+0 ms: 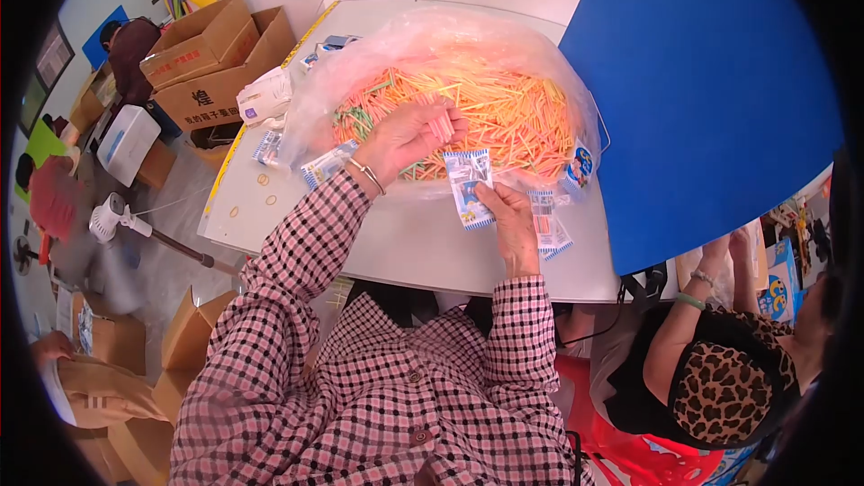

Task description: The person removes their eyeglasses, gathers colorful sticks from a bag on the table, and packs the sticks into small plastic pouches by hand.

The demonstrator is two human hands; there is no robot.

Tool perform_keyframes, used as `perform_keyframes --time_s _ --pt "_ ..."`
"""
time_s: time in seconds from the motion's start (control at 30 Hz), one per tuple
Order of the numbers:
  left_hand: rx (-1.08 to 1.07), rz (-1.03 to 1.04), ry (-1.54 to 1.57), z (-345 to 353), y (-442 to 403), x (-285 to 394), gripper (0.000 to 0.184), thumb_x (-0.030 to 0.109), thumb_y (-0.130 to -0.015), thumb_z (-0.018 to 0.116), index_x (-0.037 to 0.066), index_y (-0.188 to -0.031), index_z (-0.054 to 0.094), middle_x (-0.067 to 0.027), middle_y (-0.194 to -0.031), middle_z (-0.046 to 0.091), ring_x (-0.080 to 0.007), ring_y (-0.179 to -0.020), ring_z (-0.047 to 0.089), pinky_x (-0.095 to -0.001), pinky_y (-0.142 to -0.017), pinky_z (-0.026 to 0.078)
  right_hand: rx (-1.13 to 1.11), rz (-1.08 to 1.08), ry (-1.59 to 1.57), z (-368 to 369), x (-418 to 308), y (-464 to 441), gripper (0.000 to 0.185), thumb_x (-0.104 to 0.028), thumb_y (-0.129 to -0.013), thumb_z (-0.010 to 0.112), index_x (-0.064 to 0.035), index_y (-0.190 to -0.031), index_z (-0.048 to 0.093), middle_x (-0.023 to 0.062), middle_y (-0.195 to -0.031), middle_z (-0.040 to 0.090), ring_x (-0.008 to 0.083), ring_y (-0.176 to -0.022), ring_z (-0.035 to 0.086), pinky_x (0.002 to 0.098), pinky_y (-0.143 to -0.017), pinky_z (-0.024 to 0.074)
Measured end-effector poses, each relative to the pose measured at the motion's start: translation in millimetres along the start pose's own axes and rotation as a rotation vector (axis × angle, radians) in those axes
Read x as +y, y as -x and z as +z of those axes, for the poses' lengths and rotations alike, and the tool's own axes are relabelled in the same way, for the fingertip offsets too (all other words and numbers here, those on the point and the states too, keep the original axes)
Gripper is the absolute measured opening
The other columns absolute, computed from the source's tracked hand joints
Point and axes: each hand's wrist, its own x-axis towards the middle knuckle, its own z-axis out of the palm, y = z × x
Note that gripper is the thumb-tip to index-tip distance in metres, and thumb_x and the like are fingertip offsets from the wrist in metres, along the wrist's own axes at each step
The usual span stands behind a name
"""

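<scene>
Several short pink sticks point(441, 126) are held between the closed fingers of my left hand point(405, 142), above the near left part of a large heap of orange, yellow, pink and green sticks point(495, 108). The heap lies in a clear plastic bag point(315, 112) spread open on the white table point(414, 247). A small blue and white packet point(470, 187) is upright in my right hand point(511, 220), thumb across its front, just right of and below my left hand. Beside my right hand, more packets point(543, 216) lie on the table.
Packets point(328, 165) and rubber bands point(263, 179) lie on the table's left side, near a white stack point(265, 99). A blue partition point(702, 99) stands at the right. Cardboard boxes point(202, 63) are at the left. Another person point(729, 378) sits at the lower right; others are at the left.
</scene>
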Motion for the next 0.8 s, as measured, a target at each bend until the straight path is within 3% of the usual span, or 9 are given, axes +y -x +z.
perform_keyframes --time_s 0.07,0.17,0.33,0.47,0.57,0.8 --pt "-0.001 0.006 -0.047 11 8 0 0.018 0.011 -0.093 0.049 -0.002 -0.104 0.051 -0.0142 -0.093 0.059 -0.0277 -0.090 0.061 -0.0394 -0.081 0.051 -0.039 0.064 0.003 -6 0 6 0.014 -0.011 -0.085 0.062 0.0003 -0.092 0.066 0.0023 -0.082 0.066 0.0057 -0.068 0.060 0.0193 -0.062 0.0475" --pt "-0.179 0.069 -0.164 19 15 -4 0.019 0.016 -0.094 0.049 -0.001 -0.099 0.054 -0.0149 -0.096 0.061 -0.0276 -0.093 0.061 -0.0374 -0.084 0.050 -0.077 0.077 0.012 -9 -5 16 0.015 -0.011 -0.085 0.062 0.0009 -0.094 0.066 0.0035 -0.084 0.067 0.0065 -0.071 0.061 0.0201 -0.066 0.0480" --pt "-0.168 0.056 -0.261 30 33 -24 0.027 0.025 -0.096 0.044 0.000 -0.097 0.056 -0.0128 -0.097 0.061 -0.0232 -0.093 0.060 -0.0328 -0.085 0.047 -0.148 0.109 0.015 -13 3 18 0.016 -0.010 -0.085 0.063 0.0017 -0.095 0.065 0.0051 -0.087 0.067 0.0078 -0.076 0.061 0.0212 -0.071 0.0482" --pt "-0.186 0.093 -0.449 29 40 -35 0.027 0.025 -0.096 0.044 0.002 -0.102 0.056 -0.0131 -0.103 0.060 -0.0233 -0.101 0.059 -0.0343 -0.089 0.046 -0.153 0.108 -0.036 -17 5 20 0.016 -0.010 -0.085 0.063 0.0021 -0.096 0.065 0.0051 -0.088 0.067 0.0085 -0.077 0.061 0.0217 -0.072 0.0484" --pt "-0.184 0.134 -0.825 33 52 -36 0.029 0.025 -0.097 0.043 0.002 -0.111 0.053 -0.0068 -0.101 0.060 -0.0149 -0.097 0.056 -0.0286 -0.086 0.044 -0.158 0.101 -0.017 -21 10 19 0.018 -0.011 -0.085 0.063 0.0025 -0.098 0.065 0.0051 -0.088 0.067 0.0088 -0.078 0.061 0.0222 -0.073 0.0482" --pt "-0.274 0.151 -0.963 17 51 -41 0.033 0.026 -0.096 0.044 0.003 -0.118 0.052 -0.0029 -0.103 0.057 -0.0097 -0.091 0.052 -0.0248 -0.083 0.043 -0.125 0.050 0.062 -18 14 22 0.023 -0.012 -0.086 0.062 0.0033 -0.103 0.063 0.0048 -0.091 0.066 0.0086 -0.079 0.060 0.0226 -0.074 0.0475"
